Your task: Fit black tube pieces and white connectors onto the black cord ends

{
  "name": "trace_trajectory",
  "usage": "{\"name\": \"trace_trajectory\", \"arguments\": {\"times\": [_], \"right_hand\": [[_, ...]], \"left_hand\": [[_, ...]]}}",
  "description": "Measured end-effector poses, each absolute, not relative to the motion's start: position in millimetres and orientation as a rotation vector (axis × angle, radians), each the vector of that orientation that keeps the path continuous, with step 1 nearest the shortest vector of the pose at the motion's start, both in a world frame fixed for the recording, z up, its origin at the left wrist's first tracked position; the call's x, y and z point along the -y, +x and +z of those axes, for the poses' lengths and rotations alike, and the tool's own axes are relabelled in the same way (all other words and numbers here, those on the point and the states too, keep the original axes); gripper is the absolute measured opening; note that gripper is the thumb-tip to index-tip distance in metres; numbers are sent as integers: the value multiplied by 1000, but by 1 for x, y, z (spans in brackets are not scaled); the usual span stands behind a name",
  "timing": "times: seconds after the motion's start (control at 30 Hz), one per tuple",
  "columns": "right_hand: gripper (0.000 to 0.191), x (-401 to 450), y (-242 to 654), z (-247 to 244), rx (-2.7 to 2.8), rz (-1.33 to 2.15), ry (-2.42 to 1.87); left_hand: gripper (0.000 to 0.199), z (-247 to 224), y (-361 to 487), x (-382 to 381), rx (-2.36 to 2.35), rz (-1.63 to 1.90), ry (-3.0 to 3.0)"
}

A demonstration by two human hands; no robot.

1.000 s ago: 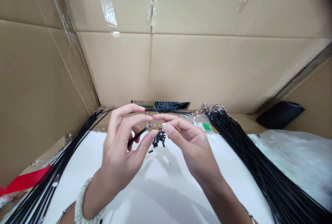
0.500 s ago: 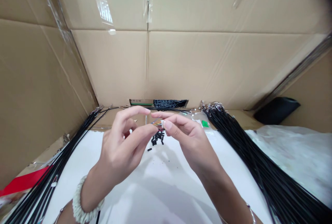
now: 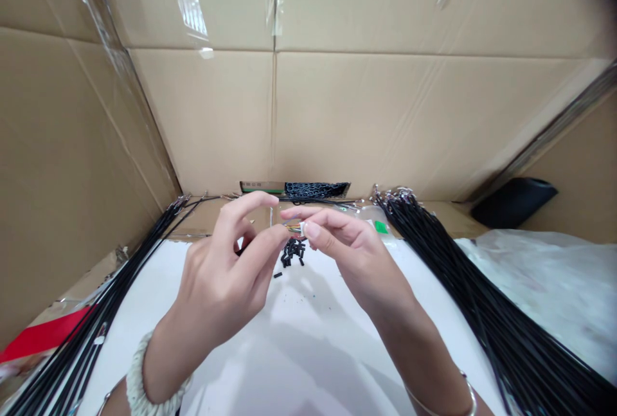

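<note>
Between thumb and fingers, my right hand [image 3: 347, 245] pinches a small white connector [image 3: 303, 229]. Thin coloured wires [image 3: 293, 228] run from the connector leftward to my left hand [image 3: 231, 262], whose thumb and a finger are closed on them. The index finger of my left hand is raised and bent above the wires. Just below the fingertips, a loose pile of short black tube pieces [image 3: 292, 253] lies on the white work surface [image 3: 270, 358], with a single piece [image 3: 277, 274] apart from it.
Bundles of long black cables lie at the left [image 3: 110, 300] and right [image 3: 463, 281]. Cardboard walls [image 3: 361, 114] stand behind and at the sides. A black object [image 3: 513, 202] and clear plastic sheeting [image 3: 554, 287] are at the right, a red strip [image 3: 45, 334] at the left.
My left hand has drawn slightly left, away from the connector, and more wire shows between the hands. My right hand keeps its pinch on the connector.
</note>
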State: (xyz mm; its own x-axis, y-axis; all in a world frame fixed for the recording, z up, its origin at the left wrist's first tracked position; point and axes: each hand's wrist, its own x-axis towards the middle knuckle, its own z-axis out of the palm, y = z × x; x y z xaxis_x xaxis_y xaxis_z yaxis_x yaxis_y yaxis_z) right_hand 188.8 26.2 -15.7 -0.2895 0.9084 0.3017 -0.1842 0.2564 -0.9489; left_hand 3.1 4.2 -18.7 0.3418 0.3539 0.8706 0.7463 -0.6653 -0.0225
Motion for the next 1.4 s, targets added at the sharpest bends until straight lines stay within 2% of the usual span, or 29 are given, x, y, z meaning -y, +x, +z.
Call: {"name": "trace_trajectory", "arguments": {"times": [1.4], "right_hand": [[15, -27, 190, -13, 1476, 1264, -747]], "left_hand": [[18, -16, 5, -2, 981, -1213, -2167]]}}
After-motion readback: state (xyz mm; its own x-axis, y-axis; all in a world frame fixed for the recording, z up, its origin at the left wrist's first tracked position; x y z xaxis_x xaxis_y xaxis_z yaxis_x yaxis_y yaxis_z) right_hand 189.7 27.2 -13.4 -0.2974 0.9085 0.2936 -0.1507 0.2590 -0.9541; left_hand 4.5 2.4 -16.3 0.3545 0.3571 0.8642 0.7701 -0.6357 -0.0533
